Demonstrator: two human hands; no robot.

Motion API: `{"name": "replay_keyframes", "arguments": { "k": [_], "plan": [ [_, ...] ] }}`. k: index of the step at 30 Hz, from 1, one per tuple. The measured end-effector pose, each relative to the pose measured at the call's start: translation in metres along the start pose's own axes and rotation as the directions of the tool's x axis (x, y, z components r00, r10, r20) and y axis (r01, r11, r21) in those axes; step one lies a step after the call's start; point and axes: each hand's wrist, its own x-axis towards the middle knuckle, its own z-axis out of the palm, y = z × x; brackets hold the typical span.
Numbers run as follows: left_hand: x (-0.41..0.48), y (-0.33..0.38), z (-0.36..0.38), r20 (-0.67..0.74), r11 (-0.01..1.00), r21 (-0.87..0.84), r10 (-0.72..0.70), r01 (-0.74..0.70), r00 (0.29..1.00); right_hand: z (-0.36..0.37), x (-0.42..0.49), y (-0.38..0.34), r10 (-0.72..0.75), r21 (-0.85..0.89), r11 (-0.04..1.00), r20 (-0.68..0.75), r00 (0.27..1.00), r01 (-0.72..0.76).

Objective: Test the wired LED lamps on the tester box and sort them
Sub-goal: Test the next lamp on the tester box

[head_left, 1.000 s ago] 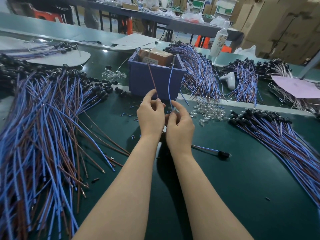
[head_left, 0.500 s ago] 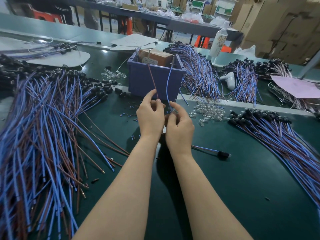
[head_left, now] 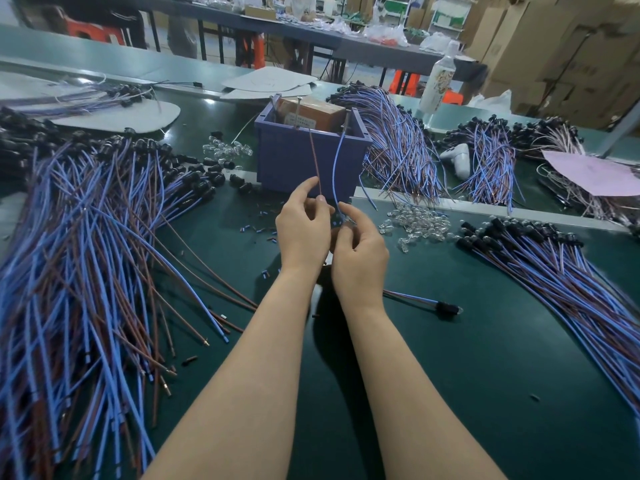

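Note:
Just in front of the purple tester box (head_left: 287, 157) my two hands meet over the green table (head_left: 485, 358). My left hand (head_left: 303, 230) pinches the brown wire (head_left: 314, 157) of one lamp. My right hand (head_left: 360, 252) pinches its blue wire (head_left: 335, 168). Both wires rise to metal pins at the box's top edge, beside a brown carton (head_left: 311, 110) inside. The lamp's head is hidden between my hands. One wired lamp (head_left: 446, 307) lies alone on the table to my right.
A big heap of blue and brown wired lamps (head_left: 76, 271) fills the left side, another bundle (head_left: 561, 278) the right. Clear loose LEDs (head_left: 419, 223) lie right of the box. More bundles (head_left: 398, 147), a white bottle (head_left: 440, 81) and pink paper (head_left: 595, 174) sit behind.
Hardly anything has moved; my hands stay together in front of the box with the same two wires held up to it.

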Motion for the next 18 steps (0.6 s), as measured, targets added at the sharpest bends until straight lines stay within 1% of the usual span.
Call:
{"name": "replay_keyframes", "arguments": {
  "k": [4,7,11,14,18],
  "plan": [
    [0.0,-0.001,0.001,-0.017,1.0,-0.028,-0.006,0.005,1.0,0.0,0.0,0.001,-0.001,0.002,1.0,-0.012,1.0,0.001],
    [-0.003,-0.002,0.002,-0.065,0.999,-0.047,-0.002,-0.001,0.998,0.001,0.0,0.004,0.003,-0.001,1.0,-0.034,0.999,-0.003],
    [-0.008,-0.003,0.003,-0.148,0.997,-0.001,0.078,-0.079,0.986,0.002,0.0,0.006,0.007,0.007,1.0,-0.084,0.996,-0.006],
    [-0.01,-0.002,0.003,-0.175,0.992,0.01,0.124,-0.125,0.977,0.002,0.0,0.006,0.011,0.007,1.0,-0.104,0.995,-0.011],
    [-0.01,-0.001,0.002,-0.18,0.995,0.009,0.099,-0.099,0.979,0.002,-0.001,0.005,-0.002,-0.024,1.0,-0.076,0.997,0.001]
  ]
}}
